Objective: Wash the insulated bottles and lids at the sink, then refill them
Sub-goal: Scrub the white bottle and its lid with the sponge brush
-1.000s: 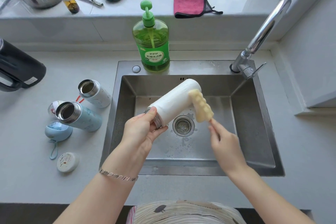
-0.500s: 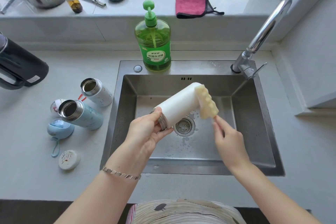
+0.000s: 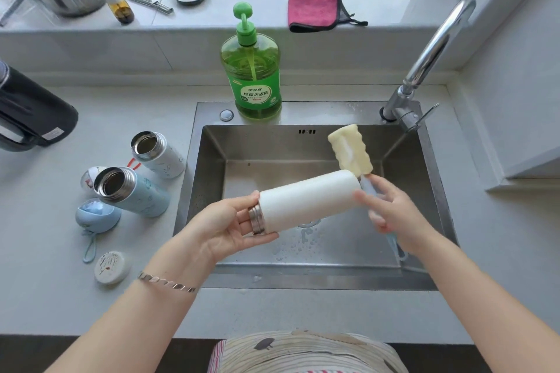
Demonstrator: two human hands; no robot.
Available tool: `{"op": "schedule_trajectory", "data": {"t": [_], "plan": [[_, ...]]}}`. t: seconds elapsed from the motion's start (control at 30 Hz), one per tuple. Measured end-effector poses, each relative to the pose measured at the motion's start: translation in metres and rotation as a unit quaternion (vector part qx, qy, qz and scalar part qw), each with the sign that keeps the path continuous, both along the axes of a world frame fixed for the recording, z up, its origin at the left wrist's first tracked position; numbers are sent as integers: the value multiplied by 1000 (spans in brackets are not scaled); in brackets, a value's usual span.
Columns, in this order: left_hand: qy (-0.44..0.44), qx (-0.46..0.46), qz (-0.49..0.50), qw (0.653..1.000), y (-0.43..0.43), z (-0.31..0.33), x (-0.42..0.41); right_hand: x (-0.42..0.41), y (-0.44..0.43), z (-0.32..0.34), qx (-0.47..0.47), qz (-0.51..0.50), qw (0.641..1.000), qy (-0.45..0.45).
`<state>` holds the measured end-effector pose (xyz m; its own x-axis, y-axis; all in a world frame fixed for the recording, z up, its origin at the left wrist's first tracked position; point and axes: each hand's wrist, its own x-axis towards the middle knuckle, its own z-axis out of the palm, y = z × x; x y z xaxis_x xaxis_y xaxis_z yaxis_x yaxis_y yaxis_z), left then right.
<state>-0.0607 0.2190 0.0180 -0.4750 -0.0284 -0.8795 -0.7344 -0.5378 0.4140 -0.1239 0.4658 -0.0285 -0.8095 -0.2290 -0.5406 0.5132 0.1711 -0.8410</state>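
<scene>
- The left hand [image 3: 230, 227] grips the white bottle [image 3: 306, 200] at its steel neck, thumb on top and fingers curled underneath.
- That bottle lies nearly level in the air over the sink [image 3: 212, 145], with its base pointing right.
- The right hand [image 3: 391, 215] has its fingers wrapped round the handle of the brush [image 3: 350, 150].
- The yellow sponge head stands up just behind the bottle's base; I can't tell if they touch.
- The blue bottle [image 3: 133, 192] and the small bottle [image 3: 157, 154] lie open on the counter [image 3: 45, 281], left of the sink.
- A blue lid [image 3: 95, 216] and a white lid [image 3: 111, 266] sit near them.
- Green soap [image 3: 251, 79] stands at the sink's back edge, and the tap [image 3: 430, 51] is on the right.
</scene>
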Motion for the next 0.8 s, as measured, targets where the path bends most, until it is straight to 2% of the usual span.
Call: {"op": "schedule_trajectory", "data": {"t": [0.13, 0.3, 0.4, 0.5, 0.57, 0.63, 0.7, 0.77, 0.8], "plan": [[-13, 17, -44, 999, -8, 5, -3, 0, -1, 0, -68, 61, 995, -43], [4, -3, -80, 997, -14, 10, -9, 6, -10, 1, -68, 43, 995, -66], [86, -73, -100, 989, -7, 8, -8, 6, -17, 6, -59, -23, 992, -108], [194, -207, -153, 946, 2, 1, 0, 3, -21, 9, -90, -105, 980, -144], [218, -205, -146, 943, 7, -4, 5, -1, -25, 10, -97, -143, 976, -132], [200, -179, -106, 958, 12, -8, 8, -4, -29, 9, -31, -163, 984, -72], [178, -147, -60, 971, 15, -10, 9, -1, -28, 9, 101, -133, 986, 27], [184, -137, -40, 972, 17, -13, 10, 8, -26, 10, 238, -61, 959, 142], [191, -136, -34, 972, 18, -13, 10, 18, -28, 9, 269, -10, 946, 184]]}}
